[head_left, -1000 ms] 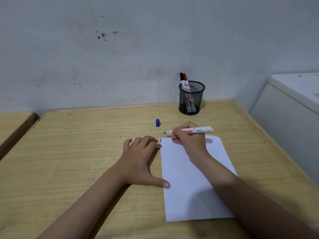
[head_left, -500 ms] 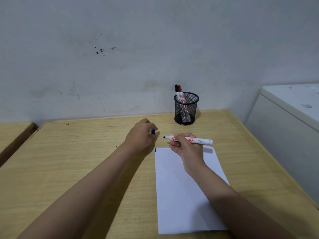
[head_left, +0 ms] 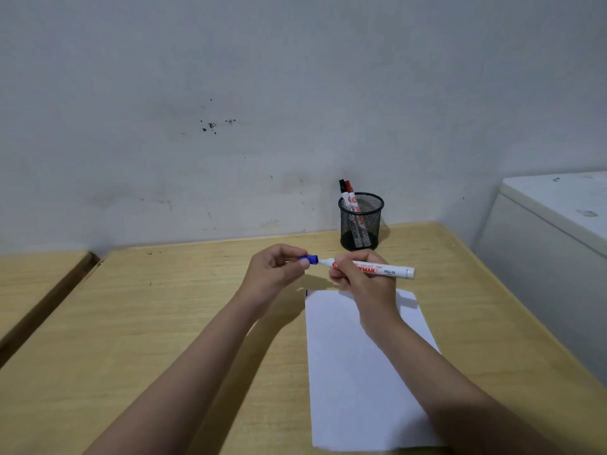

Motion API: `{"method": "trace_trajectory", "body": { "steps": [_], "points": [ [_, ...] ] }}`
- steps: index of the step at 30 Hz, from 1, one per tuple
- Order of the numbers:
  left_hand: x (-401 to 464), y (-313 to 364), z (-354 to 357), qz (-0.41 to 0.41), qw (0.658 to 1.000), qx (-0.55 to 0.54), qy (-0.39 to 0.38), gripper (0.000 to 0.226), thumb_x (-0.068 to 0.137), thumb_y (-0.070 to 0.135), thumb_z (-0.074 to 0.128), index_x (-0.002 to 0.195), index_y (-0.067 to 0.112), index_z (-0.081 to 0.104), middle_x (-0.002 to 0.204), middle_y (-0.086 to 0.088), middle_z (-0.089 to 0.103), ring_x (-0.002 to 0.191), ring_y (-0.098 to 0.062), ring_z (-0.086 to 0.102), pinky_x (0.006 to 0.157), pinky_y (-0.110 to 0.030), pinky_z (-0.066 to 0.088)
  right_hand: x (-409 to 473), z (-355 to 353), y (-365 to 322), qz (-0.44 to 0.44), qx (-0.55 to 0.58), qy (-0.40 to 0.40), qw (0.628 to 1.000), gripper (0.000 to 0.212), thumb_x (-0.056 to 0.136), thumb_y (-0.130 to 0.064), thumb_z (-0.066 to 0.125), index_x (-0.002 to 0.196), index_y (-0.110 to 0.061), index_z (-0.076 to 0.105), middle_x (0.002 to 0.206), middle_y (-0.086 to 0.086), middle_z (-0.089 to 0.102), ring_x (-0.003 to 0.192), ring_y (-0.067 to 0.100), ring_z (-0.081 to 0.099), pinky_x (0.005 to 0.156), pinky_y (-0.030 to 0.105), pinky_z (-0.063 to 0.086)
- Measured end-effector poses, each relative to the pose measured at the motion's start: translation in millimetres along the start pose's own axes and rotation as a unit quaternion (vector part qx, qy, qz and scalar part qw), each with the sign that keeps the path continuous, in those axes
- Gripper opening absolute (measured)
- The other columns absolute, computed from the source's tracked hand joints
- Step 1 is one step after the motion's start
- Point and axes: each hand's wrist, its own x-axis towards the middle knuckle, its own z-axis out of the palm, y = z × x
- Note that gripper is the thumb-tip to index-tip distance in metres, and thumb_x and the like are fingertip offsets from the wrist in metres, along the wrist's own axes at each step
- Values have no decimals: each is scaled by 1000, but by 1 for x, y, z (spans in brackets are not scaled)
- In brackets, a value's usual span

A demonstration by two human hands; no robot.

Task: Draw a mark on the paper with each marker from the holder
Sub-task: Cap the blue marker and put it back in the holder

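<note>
Both hands are raised just above the desk [head_left: 164,323], at the far end of the paper [head_left: 361,372]. The right hand [head_left: 364,284] is closed around a white marker [head_left: 391,270] lying level, tip pointing left. The left hand [head_left: 276,274] pinches the blue cap [head_left: 309,259] between thumb and fingers, right at the marker's tip. A short dark mark [head_left: 306,293] sits at the paper's far left corner. Farther off, near the wall, the mesh holder [head_left: 361,224] stands with two more markers [head_left: 348,195] leaning in it.
</note>
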Motion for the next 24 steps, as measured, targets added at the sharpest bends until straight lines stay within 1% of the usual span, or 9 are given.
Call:
{"method": "trace_trajectory", "body": {
  "steps": [2,5,7,10,14,18,21,22,24],
  "points": [
    [-6,4,2,2,1000,-3,-22,14,80,-1,66,83,12,68,87,-12,66,82,-21,59,78,-23,54,-3,2,-5,-7,-10,-23,1000,5,83,2,65,81,3,61,72,15,65,58,12,66,60,20,55],
    [-13,11,5,14,999,-2,-43,15,80,-2,66,84,12,70,79,-2,72,76,-13,64,79,-23,55,-7,1,-14,-11,-23,-54,998,5,82,0,67,80,2,63,71,14,67,60,13,66,62,21,56],
    [-18,17,5,26,999,-7,-46,15,80,-3,65,83,11,70,72,3,73,71,-8,66,76,-21,56,-9,-1,-20,-9,-12,-74,997,5,81,0,68,78,0,64,67,13,67,60,16,66,63,23,56],
    [-23,25,7,68,997,10,-43,15,78,-4,67,81,10,71,72,5,73,70,-7,66,72,-18,54,-12,-4,-28,-2,6,-105,994,4,81,0,67,78,-1,65,64,6,68,63,16,65,71,26,57],
    [-25,35,15,114,991,44,-46,13,75,-3,71,78,10,73,72,5,74,75,-13,65,73,-19,53,-17,-6,-35,15,51,-96,994,3,82,1,66,81,-2,65,64,3,69,63,13,65,75,26,58],
    [-21,43,25,131,991,-6,1,14,77,-4,69,83,8,72,72,3,73,71,-8,65,71,-18,52,-14,6,-45,56,70,-37,995,9,78,-7,72,81,-2,66,62,1,66,60,10,65,66,22,58],
    [-15,51,32,140,988,4,59,18,78,-2,68,85,14,71,80,-3,71,75,-10,64,72,-19,52,-11,11,-59,94,5,-29,995,14,76,-12,76,75,-3,66,59,2,61,49,7,59,57,22,58],
    [-13,55,35,143,987,23,75,18,78,0,69,85,15,71,80,-5,70,76,-13,63,72,-20,51,-9,9,-65,66,-45,-35,996,14,75,-11,77,76,-2,66,60,4,60,47,7,57,55,21,57],
    [-10,62,42,147,983,69,87,16,76,4,71,88,15,71,77,-7,67,72,-14,60,67,-21,49,-3,3,-75,-67,-205,-24,976,16,73,-11,79,80,-4,66,65,3,63,49,5,58,53,15,52]
  ]
}}
